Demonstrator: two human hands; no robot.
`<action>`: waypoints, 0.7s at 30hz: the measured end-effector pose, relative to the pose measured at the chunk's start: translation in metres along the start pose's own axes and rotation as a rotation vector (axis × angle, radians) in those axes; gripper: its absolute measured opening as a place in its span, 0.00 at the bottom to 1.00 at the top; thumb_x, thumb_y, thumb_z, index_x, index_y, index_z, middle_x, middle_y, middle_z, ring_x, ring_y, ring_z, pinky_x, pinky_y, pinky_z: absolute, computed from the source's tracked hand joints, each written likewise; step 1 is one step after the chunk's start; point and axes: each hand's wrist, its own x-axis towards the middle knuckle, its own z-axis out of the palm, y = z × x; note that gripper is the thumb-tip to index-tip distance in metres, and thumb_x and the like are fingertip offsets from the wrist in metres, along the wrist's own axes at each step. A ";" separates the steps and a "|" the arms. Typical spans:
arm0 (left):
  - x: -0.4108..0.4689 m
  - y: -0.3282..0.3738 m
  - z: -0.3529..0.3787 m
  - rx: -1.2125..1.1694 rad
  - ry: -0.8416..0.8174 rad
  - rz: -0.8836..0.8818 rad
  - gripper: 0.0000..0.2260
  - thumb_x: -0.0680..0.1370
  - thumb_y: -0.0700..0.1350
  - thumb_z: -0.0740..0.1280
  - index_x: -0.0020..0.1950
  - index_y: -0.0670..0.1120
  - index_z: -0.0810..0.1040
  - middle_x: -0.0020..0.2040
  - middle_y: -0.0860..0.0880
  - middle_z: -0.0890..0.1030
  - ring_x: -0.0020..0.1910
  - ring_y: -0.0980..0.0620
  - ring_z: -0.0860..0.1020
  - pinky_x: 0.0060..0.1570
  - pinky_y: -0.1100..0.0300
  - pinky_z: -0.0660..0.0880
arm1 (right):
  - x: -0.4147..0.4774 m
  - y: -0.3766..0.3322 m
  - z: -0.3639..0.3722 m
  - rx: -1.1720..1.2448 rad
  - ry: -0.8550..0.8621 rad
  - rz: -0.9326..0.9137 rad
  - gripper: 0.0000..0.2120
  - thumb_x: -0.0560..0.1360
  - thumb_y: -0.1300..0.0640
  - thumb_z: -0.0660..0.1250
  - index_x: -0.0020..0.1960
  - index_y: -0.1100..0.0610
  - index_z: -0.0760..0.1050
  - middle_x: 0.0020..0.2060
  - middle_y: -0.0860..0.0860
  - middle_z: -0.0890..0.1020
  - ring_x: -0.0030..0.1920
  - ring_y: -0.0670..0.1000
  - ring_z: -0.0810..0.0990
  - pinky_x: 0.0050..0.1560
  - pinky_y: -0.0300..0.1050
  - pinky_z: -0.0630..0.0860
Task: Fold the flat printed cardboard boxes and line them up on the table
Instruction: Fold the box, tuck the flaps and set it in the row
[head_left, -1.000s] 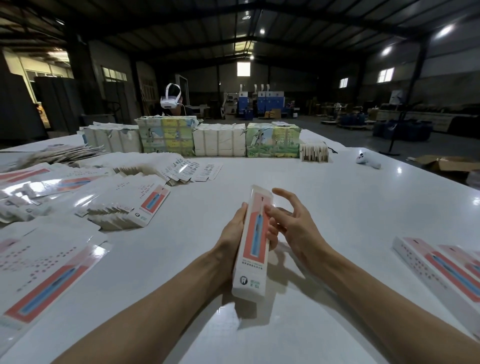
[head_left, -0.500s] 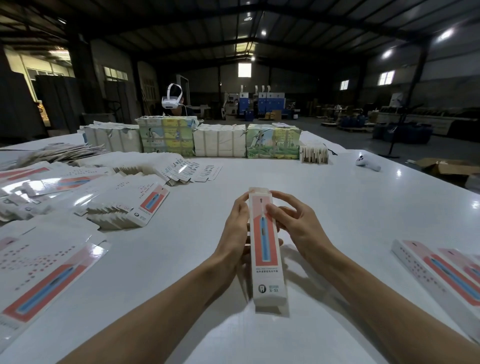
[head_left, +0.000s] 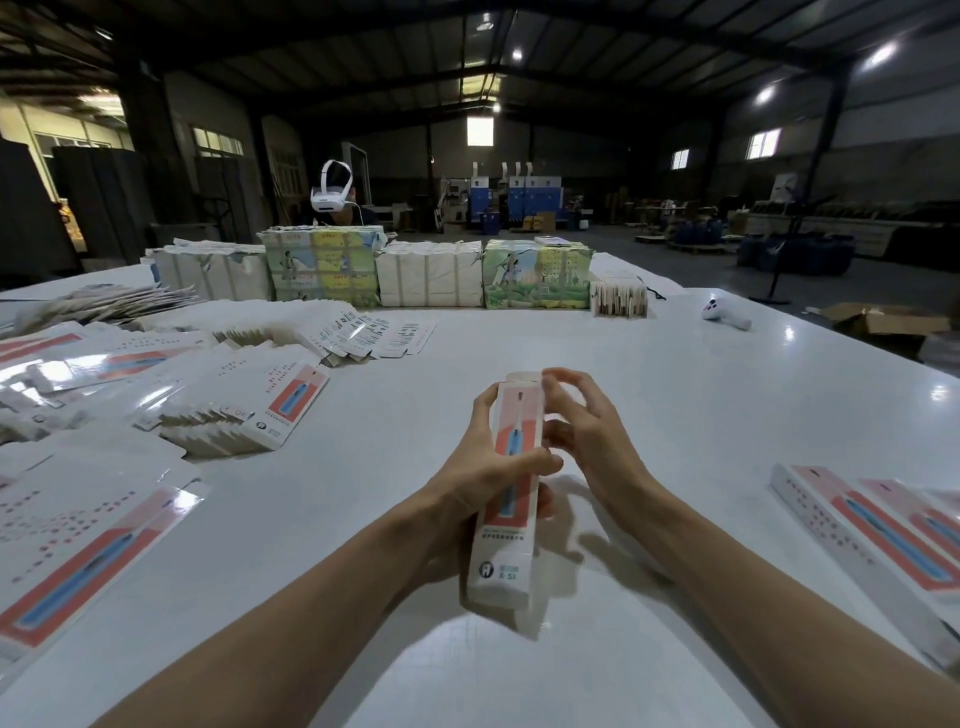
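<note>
Head view is being filled mostly by a white table, and every place is being given from the held box, which is being carried just above the table's middle, straight ahead of the person. Left of the held box, well apart, fanned heaps of flat blanks are being shown lying on the table. Right of it, also well apart, a row of folded boxes is being shown lying side by side, and far beyond it wrapped bundles are being stored along the far edge. The held box is being presented as a squared-up sleeve, its long axis running away from the person, near end low and far end raised. It is being gripped round its middle by the left hand, thumb laid across the printed front and the other fingers wrapped behind. The right hand is being held at the box's right side, nearer the far end, with its fingertips curled beside the end flap. Whether the flap is being pinched or only approached cannot be told. By judgement, the far flap is being readied for tucking. Since it is lying right at the right fingertips, that hand is being favoured for the closing, while the box is being steadied by the left.
</note>
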 end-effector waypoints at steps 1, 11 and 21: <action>0.000 0.000 0.000 0.051 -0.018 0.007 0.45 0.69 0.46 0.79 0.78 0.62 0.56 0.60 0.41 0.78 0.42 0.44 0.86 0.42 0.54 0.84 | 0.002 0.000 -0.002 0.014 0.058 0.017 0.15 0.84 0.44 0.64 0.67 0.51 0.74 0.52 0.56 0.86 0.48 0.56 0.88 0.47 0.48 0.85; -0.002 -0.003 0.001 0.109 -0.155 -0.012 0.36 0.75 0.42 0.78 0.71 0.66 0.60 0.56 0.40 0.79 0.40 0.44 0.85 0.42 0.53 0.84 | 0.007 -0.006 -0.021 -0.177 0.052 -0.124 0.10 0.83 0.64 0.66 0.57 0.57 0.84 0.48 0.52 0.89 0.50 0.55 0.88 0.45 0.43 0.84; 0.003 -0.003 -0.004 0.242 -0.079 0.092 0.43 0.72 0.47 0.79 0.74 0.70 0.55 0.60 0.42 0.76 0.42 0.44 0.86 0.40 0.56 0.84 | 0.003 -0.025 -0.018 0.124 -0.034 0.052 0.16 0.84 0.50 0.64 0.60 0.58 0.85 0.57 0.56 0.87 0.56 0.57 0.87 0.51 0.51 0.85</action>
